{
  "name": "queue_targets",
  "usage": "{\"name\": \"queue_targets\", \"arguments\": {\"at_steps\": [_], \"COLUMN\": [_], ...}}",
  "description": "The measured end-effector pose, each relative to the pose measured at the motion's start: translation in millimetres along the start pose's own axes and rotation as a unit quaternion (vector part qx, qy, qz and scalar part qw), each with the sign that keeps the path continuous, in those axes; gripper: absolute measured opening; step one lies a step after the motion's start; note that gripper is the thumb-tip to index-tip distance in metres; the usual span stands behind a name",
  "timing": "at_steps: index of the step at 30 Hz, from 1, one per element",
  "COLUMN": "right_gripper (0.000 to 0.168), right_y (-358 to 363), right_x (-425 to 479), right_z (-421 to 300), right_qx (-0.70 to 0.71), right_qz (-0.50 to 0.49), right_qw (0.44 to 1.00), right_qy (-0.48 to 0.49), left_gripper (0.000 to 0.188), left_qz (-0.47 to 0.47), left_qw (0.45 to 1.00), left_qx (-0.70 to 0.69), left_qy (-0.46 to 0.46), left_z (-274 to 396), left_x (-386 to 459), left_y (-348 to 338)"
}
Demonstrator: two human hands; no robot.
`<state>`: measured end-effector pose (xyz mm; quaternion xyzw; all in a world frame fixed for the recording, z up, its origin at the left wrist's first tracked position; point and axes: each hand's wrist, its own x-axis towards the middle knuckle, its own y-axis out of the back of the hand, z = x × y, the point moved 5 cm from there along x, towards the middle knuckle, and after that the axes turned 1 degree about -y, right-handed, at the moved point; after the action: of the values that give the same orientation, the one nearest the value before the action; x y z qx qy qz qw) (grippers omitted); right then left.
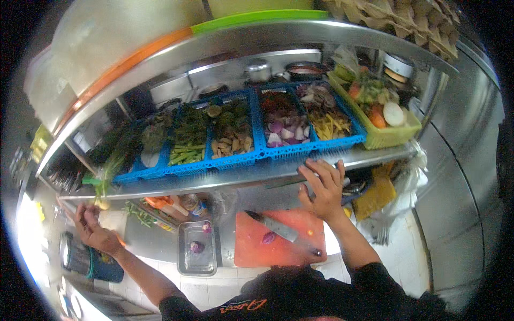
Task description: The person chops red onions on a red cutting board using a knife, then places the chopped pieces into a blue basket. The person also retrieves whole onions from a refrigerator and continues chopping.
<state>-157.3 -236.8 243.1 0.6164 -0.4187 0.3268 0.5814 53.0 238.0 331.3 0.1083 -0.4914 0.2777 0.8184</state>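
Note:
My right hand (323,188) is spread at the front edge of the steel shelf (225,176), fingertips at or near the edge, holding nothing that I can see. My left hand (92,226) is at the far left, fingers curled, just below pale root ends of green stalks (106,172) that overhang the shelf; whether it touches them is unclear. Below, a kitchen knife (281,228) lies across a red cutting board (251,246) beside a piece of purple onion (268,238). Left of the board, a metal tray (180,252) holds two small purple onions (196,246).
Blue plastic baskets (261,153) of cut vegetables line the shelf, with a yellow-green basket (391,138) at their right. A jar (194,204) stands behind the tray. Plastic bags (405,200) hang at right. Egg cartons (425,28) sit on the upper shelf.

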Motion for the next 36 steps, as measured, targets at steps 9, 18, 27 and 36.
{"name": "queue_targets", "arguments": {"at_steps": [9,18,27,36], "right_gripper": [0.036,0.037,0.031,0.029], "right_y": [3,3,-1,-7], "right_x": [-3,-6,-6,-11], "right_z": [27,28,31,37], "right_qx": [0.084,0.148,0.128,0.110], "right_qz": [-0.001,-0.010,-0.004,-0.002], "right_qw": [0.994,0.985,0.984,0.984], "right_qy": [0.067,0.086,0.126,0.139], "left_gripper": [0.031,0.035,0.024,0.025], "left_qz": [-0.313,-0.510,-0.541,-0.488], "left_qw": [0.946,0.781,0.696,0.766], "left_qx": [0.048,0.228,0.222,0.219], "left_qy": [-0.070,-0.281,-0.417,-0.357], "left_z": [193,151,83,142], "left_x": [-37,-58,-59,-70], "left_y": [-166,-327,-382,-384]}}
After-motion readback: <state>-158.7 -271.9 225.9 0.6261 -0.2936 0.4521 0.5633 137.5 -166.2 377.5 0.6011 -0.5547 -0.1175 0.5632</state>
